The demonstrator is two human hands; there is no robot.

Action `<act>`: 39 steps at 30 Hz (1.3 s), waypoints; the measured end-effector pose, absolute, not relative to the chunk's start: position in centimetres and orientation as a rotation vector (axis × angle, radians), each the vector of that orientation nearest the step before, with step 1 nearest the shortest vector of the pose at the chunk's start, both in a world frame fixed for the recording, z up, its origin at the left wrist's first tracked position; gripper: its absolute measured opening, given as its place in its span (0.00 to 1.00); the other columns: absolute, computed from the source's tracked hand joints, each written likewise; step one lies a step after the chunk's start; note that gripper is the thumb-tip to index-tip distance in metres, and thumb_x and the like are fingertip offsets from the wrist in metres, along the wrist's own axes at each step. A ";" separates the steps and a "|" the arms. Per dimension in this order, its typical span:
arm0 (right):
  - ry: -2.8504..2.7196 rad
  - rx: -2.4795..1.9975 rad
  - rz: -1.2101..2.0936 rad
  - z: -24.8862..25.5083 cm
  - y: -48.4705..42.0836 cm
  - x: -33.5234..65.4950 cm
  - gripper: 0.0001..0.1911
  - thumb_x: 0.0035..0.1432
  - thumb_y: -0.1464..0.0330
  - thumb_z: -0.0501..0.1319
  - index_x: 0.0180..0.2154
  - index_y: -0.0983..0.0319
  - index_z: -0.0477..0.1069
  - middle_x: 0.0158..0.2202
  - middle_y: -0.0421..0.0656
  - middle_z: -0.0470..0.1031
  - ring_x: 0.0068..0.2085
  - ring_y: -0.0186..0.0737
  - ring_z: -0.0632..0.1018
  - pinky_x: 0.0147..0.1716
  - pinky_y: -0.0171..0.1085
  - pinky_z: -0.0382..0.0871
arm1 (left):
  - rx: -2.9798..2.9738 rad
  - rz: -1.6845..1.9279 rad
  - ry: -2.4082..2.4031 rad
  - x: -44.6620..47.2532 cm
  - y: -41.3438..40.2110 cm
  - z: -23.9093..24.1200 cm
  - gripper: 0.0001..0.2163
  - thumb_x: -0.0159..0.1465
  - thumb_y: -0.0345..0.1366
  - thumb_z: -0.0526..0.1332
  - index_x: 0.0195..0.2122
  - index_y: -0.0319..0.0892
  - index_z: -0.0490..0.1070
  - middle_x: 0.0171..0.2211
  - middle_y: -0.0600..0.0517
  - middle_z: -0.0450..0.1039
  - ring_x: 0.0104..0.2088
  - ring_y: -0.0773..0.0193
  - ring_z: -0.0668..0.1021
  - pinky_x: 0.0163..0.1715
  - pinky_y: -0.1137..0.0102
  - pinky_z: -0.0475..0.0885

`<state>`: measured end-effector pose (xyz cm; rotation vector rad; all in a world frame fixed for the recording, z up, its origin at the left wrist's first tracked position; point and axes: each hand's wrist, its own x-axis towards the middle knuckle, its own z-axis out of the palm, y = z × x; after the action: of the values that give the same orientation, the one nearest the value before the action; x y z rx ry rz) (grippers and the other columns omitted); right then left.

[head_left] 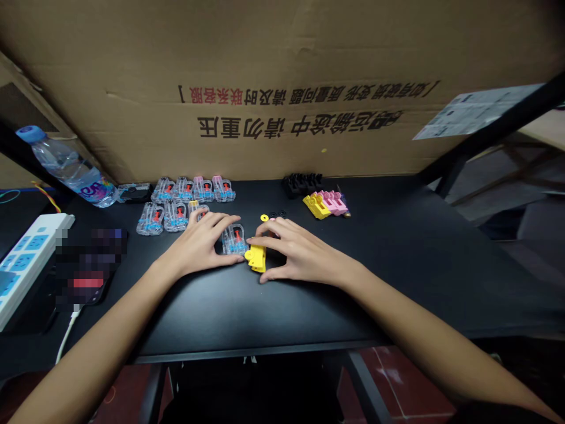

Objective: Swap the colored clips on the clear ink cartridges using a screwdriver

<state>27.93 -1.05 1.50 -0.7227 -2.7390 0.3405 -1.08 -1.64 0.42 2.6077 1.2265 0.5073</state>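
A clear plastic case [233, 240] with blue and red pieces inside lies on the black table in front of me. My left hand [203, 242] holds it at its left side, index finger along the far edge and thumb along the near edge. Just right of the case is a yellow plastic part [256, 258] with a round knob. The fingers and thumb of my right hand [296, 250] are around this part, which sits against or very close to the case. Small rings, including a yellow ring [264, 218], lie behind my right hand, which partly hides them.
Several similar clear cases [175, 217] stand in rows at the back left. Yellow parts [316, 206], pink parts [334, 202] and black parts [302, 184] lie back right. Left are a water bottle [73, 168], power strip [33, 253] and phone [95, 265]. Cardboard [273, 47] rises behind.
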 end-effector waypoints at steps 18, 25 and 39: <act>-2.658 -0.828 0.531 2.2 0.2 29.0 0.18 0.72 0.54 0.63 0.48 0.62 0.77 0.40 0.49 0.80 0.40 0.47 0.78 0.40 0.42 0.70 | 2.606 0.526 1.142 -0.9 -2.0 1.5 0.39 0.61 0.55 0.71 0.70 0.49 0.63 0.63 0.42 0.73 0.64 0.44 0.74 0.73 0.44 0.48; -2.649 -0.753 0.550 1.4 0.1 28.7 0.19 0.74 0.54 0.61 0.52 0.62 0.76 0.46 0.50 0.81 0.47 0.49 0.81 0.47 0.43 0.73 | 2.580 0.523 0.994 -0.8 -1.9 1.2 0.39 0.61 0.53 0.72 0.71 0.50 0.62 0.64 0.43 0.73 0.65 0.45 0.75 0.74 0.47 0.50; -2.617 -0.725 0.465 0.4 -0.5 27.8 0.17 0.73 0.56 0.63 0.51 0.62 0.76 0.44 0.50 0.82 0.45 0.49 0.82 0.47 0.45 0.75 | 2.572 0.524 1.004 -0.7 -1.8 0.9 0.38 0.61 0.53 0.73 0.70 0.47 0.64 0.64 0.42 0.74 0.65 0.45 0.74 0.72 0.49 0.54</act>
<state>27.77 -0.53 0.37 -0.7246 -2.6167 0.4655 -0.71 -1.78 0.89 2.5716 1.0040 0.5242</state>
